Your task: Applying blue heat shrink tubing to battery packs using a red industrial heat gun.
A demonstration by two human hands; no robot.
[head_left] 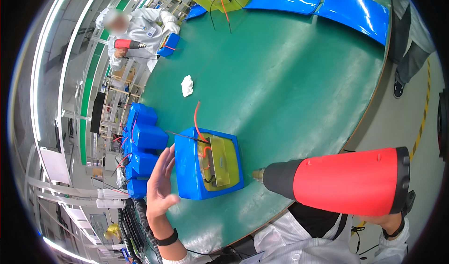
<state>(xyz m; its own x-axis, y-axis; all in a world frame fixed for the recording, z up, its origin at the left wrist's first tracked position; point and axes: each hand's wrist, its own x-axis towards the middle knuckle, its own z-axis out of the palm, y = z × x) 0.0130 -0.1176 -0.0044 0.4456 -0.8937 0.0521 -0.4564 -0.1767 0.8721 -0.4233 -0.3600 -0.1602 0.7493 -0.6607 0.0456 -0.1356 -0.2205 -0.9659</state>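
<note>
One green worktop stretches beneath nearly everything we see, and its bare middle leaves us a view right across it. At its far left stands a co-worker, with a red hot-air tool in one hand and a blue pack near the other. Two glossy blue sheets lie along the far edge; we suppose they are set there to be out of the way. Several blue packs crowd together along the left edge, grouped, we think, to save room.

Nearer to us, the red heat gun lies level in the air, its nozzle pointing at the blue-wrapped pack, probably to direct air that way. The nozzle tip looks just beside the pack's right edge, with a gap between them. That pack sits on the worktop near us, its uncovered yellow-green face toward us, perhaps so the inner parts can be watched.

Our right hand is mostly hidden behind the gun; we judge it grasps the handle, since nothing else bears the weight. Our left hand is empty, fingers extended beside the pack's left side, maybe ready to steady it; we cannot tell whether the fingertips touch.

Beyond the pack lies a crumpled white wad. Slimmest of all, an orange-red wire rises clear of the wrap.
</note>
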